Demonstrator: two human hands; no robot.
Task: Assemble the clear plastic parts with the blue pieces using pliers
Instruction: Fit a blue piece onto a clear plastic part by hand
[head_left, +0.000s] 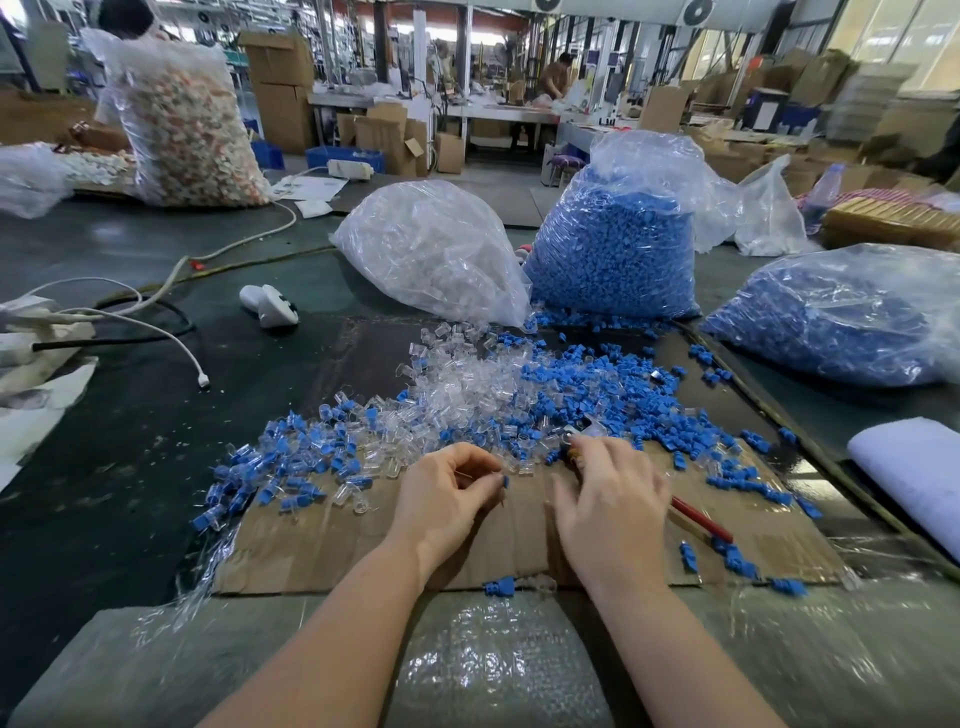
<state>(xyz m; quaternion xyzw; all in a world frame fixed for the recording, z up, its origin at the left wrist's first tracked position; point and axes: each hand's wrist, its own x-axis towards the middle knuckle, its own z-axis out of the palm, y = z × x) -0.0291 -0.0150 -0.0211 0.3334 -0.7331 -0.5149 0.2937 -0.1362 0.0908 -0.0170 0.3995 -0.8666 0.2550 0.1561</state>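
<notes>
The left hand (452, 491) pinches a small blue piece (505, 481) over the cardboard sheet (322, 540). The right hand (613, 499) grips the pliers (696, 519) (red handles), probably closed on a clear plastic part (592, 427) beside the mixed pile (467, 410).

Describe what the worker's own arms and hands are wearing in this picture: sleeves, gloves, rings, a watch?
Nothing is worn that shows. The left hand and right hand are bare, without gloves, and no rings or watch are visible. Both forearms are uncovered to the frame's lower edge, so no sleeves appear.

Dark table (130, 467), cardboard sheet (322, 540), plastic bags (431, 249)
</notes>
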